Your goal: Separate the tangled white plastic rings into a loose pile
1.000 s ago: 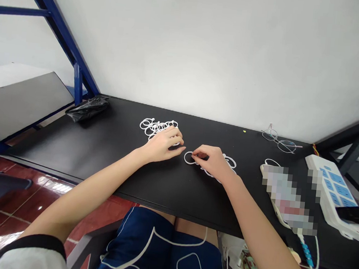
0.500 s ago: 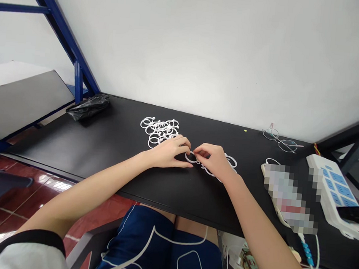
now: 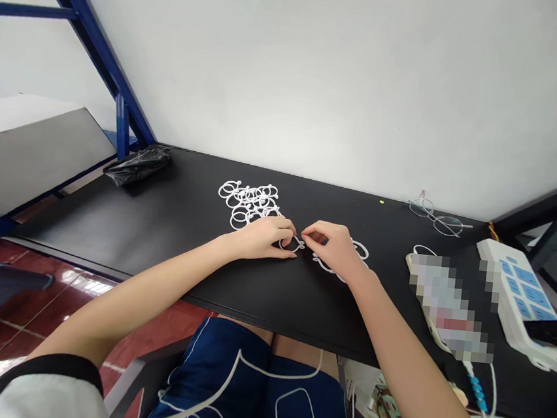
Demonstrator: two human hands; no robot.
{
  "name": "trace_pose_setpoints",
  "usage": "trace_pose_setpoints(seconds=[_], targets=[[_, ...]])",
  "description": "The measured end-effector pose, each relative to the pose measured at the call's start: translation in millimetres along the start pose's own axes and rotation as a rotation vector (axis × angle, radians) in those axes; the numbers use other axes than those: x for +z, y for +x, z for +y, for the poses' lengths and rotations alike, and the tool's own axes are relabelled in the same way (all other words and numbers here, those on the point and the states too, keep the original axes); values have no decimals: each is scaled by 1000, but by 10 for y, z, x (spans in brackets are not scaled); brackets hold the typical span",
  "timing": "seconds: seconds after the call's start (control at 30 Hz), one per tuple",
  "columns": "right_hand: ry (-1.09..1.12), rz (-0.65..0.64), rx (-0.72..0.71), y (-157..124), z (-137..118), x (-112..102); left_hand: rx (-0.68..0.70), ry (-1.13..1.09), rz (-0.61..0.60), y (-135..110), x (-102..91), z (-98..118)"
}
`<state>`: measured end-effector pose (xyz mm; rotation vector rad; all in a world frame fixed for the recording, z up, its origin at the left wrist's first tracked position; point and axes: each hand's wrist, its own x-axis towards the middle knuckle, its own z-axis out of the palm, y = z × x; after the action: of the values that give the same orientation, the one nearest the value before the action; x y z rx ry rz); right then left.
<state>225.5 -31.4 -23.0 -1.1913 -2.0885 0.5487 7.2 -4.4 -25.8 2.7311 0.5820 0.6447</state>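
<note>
A thin white ring (image 3: 297, 249) with a small knob-like end is held between the thumb and fingers of my left hand (image 3: 268, 237). My right hand (image 3: 330, 245) is closed in a pinch, its fingertips right beside the ring's knobbed end; whether they touch it or hold anything small, I cannot make out. More white rings (image 3: 361, 248) lie on the table beneath and beyond my right hand, partly hidden by it. Behind my left hand spreads a pile of similar white rings (image 3: 239, 217), overlapping one another.
The black table (image 3: 159, 224) meets a white wall. A black plastic bag (image 3: 137, 164) lies at the far left. On the right are eyeglasses (image 3: 447, 225), a blurred phone (image 3: 446, 304) on a cable, and a white power strip (image 3: 517, 291). A white cable (image 3: 222, 387) crosses my lap.
The white ring has shifted slightly left into my left hand, and its knobbed end now shows between the hands. My right fingertips have come away from the ring's loop.
</note>
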Motion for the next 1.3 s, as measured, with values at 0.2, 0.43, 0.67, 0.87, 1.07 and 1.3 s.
trace_pose_setpoints(seconds=[0.2,0.43,0.67,0.87,1.07,1.3], targets=[[18,60,-3,5,-20,2,-8,6,143,-1,-4,8],[81,13,-42,-7,-97,-6,-20,-7,244,-18,-17,-11],[74,14,-46,8,-105,-11,0,-1,268,-26,-10,-15],[106,55,-62,14,-99,1,11,-2,302,-21,-20,0],[156,77,-34,11,-120,-10,31,-14,341,-8,-26,1],[135,92,-36,11,-104,3,32,-27,368,-21,-19,-27]])
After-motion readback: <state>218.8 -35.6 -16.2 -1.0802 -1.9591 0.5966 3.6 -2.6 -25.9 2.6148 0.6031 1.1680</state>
